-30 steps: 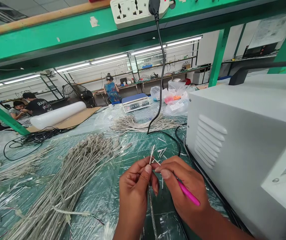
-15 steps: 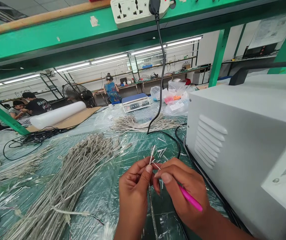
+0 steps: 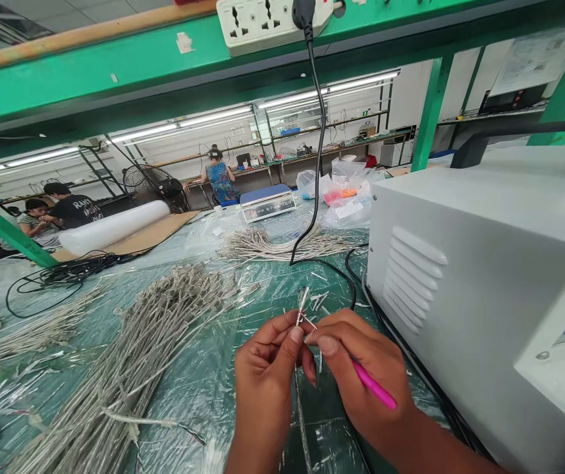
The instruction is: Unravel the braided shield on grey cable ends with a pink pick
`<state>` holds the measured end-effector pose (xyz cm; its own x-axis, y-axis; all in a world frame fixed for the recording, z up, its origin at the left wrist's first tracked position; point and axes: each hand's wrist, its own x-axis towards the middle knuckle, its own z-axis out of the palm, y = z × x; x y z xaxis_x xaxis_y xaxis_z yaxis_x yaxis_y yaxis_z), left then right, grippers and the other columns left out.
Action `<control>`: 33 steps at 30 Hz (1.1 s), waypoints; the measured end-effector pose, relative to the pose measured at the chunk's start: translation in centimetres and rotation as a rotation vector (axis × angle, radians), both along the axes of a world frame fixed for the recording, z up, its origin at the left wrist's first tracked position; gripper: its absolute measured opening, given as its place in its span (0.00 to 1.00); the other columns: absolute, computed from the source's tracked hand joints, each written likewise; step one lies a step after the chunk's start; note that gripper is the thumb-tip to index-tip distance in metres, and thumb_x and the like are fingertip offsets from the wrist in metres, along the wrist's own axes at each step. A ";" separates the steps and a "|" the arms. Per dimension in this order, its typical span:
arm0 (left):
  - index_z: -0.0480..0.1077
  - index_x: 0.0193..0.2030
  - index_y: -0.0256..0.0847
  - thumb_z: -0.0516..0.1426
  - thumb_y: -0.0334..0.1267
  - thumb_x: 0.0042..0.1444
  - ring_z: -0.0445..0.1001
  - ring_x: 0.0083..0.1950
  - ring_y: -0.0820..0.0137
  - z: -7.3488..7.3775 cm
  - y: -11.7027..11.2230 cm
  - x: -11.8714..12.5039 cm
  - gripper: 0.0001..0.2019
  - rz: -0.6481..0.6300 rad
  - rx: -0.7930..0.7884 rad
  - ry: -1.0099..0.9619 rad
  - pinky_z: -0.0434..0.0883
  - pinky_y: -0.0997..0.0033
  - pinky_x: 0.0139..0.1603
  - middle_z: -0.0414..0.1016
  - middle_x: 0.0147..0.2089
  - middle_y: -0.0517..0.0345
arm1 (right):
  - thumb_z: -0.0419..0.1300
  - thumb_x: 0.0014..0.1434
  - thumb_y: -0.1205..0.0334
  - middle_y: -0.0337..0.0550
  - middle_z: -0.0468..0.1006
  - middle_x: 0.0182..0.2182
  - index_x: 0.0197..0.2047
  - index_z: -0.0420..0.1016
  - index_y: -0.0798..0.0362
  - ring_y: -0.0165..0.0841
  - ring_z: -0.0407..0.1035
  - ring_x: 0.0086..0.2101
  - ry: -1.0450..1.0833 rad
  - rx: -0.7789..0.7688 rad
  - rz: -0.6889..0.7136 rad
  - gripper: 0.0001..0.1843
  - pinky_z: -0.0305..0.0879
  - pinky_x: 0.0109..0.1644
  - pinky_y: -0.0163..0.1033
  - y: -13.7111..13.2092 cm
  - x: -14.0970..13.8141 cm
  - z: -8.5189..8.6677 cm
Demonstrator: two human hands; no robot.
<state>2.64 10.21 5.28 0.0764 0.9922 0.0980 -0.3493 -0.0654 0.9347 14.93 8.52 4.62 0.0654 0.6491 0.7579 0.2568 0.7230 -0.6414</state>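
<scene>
Between the thumb and fingers of my left hand (image 3: pixel 267 372) is a thin cable with a silvery braided sheath (image 3: pixel 300 415), its frayed end pointing up and its length hanging down towards me. My right hand (image 3: pixel 369 368) grips a pink-handled pick (image 3: pixel 374 385) like a pen. The pick's thin metal tip reaches the braid just above my left thumb; whether it has gone through the strands is too small to tell. Both hands are closed, close together over the bench. Small white scraps (image 3: pixel 318 303) lie just beyond them.
A big bundle of braided cables (image 3: pixel 139 349) lies on the left, with another bundle (image 3: pixel 282 245) farther back. To the right stands a white machine (image 3: pixel 421 263). A black power cord (image 3: pixel 318 164) hangs from the power strip (image 3: pixel 263 23). Behind are a scale (image 3: pixel 269 205) and several people.
My right hand and the pick have shifted very slightly left, the tip staying at the braid. A thin pale strip now shows below the fingers. My left hand holds its place.
</scene>
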 end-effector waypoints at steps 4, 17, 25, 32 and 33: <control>0.76 0.42 0.36 0.63 0.35 0.55 0.67 0.19 0.77 0.3 -0.1 0.1 0.09 0.038 0.017 0.042 0.66 0.76 0.25 0.77 0.23 0.60 | 0.53 0.66 0.71 0.40 0.74 0.33 0.30 0.73 0.52 0.28 0.70 0.34 0.057 -0.031 -0.132 0.14 0.65 0.38 0.34 0.5 0.3 0.3; 0.77 0.40 0.35 0.65 0.35 0.53 0.67 0.20 0.79 0.5 -0.2 0.0 0.09 0.038 -0.016 0.001 0.67 0.75 0.26 0.81 0.34 0.53 | 0.52 0.65 0.74 0.37 0.75 0.26 0.29 0.72 0.52 0.28 0.70 0.33 0.021 0.024 0.027 0.15 0.65 0.39 0.34 -0.1 0.2 0.4; 0.77 0.40 0.35 0.65 0.35 0.51 0.67 0.20 0.78 0.7 -0.3 0.2 0.10 0.048 -0.034 -0.008 0.68 0.74 0.27 0.81 0.32 0.53 | 0.51 0.64 0.75 0.38 0.74 0.25 0.32 0.73 0.53 0.30 0.69 0.32 0.020 0.022 0.066 0.13 0.67 0.41 0.37 -0.1 0.1 0.0; 0.78 0.40 0.34 0.66 0.35 0.50 0.68 0.21 0.77 0.7 -0.3 0.2 0.11 0.049 -0.054 -0.014 0.68 0.74 0.27 0.79 0.29 0.55 | 0.50 0.65 0.73 0.40 0.74 0.24 0.31 0.74 0.54 0.31 0.68 0.30 0.003 -0.008 0.087 0.14 0.69 0.44 0.41 -0.2 0.2 0.4; 0.77 0.40 0.34 0.66 0.35 0.51 0.67 0.21 0.77 0.6 -0.3 0.2 0.10 0.045 -0.050 -0.015 0.68 0.74 0.27 0.79 0.28 0.56 | 0.50 0.65 0.73 0.40 0.74 0.24 0.31 0.74 0.54 0.31 0.68 0.30 0.003 -0.011 0.085 0.15 0.69 0.43 0.41 -0.2 0.3 0.4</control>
<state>2.82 9.94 5.91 0.0303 0.9983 0.0488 -0.3614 -0.0346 0.9318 15.18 8.33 5.00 0.0122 0.6604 0.7508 0.1930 0.7352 -0.6498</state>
